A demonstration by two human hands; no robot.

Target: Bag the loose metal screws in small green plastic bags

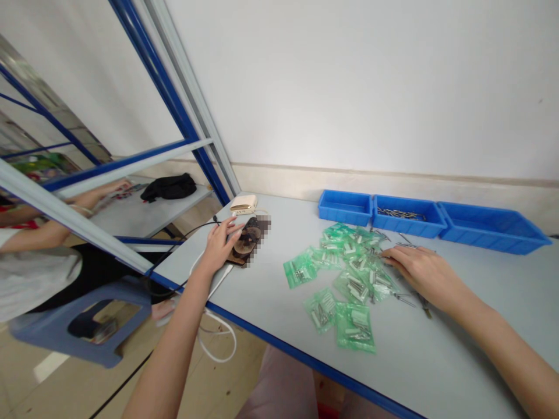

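Note:
My left hand (219, 244) lies on a phone (247, 238) near the table's left corner, fingers stretched over its screen. A white cable (217, 343) runs from the phone over the table edge. My right hand (423, 271) rests flat on the grey table (419, 355), fingertips touching the right side of a heap of small green plastic bags (349, 273) that hold screws and white parts. A few loose metal screws (406, 299) lie under and beside that hand.
Three blue bins (345, 206) stand in a row at the back by the wall; the middle bin (408, 216) holds metal pins. A small cream device (243, 203) sits behind the phone. At left, another person's arm (52, 227) reaches over a neighbouring bench; a blue stool (82, 326) stands below.

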